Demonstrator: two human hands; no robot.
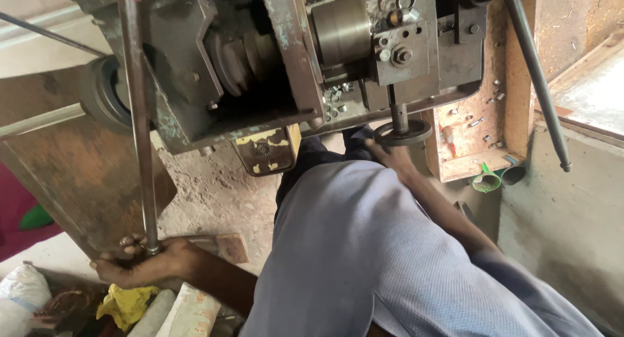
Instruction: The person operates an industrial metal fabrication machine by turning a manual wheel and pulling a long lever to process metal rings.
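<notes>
My left hand (133,264) is closed around the lower end of a long steel lever rod (138,116) that runs up to a grey-green metal machine (286,57). My right hand (390,154) grips a small dark handwheel (403,134) on a short shaft under the machine's tool block (400,44). A shiny steel cylinder (341,28) and a stepped pulley (244,57) sit in the middle of the machine. My blue-shirted body (364,259) fills the lower middle of the view.
A wooden tray (478,116) with several small metal pieces stands right of the handwheel. A second long dark lever (539,83) slants down at the right. White sacks (23,291) and a yellow cloth (127,303) lie at lower left, beside a rusty panel (71,174).
</notes>
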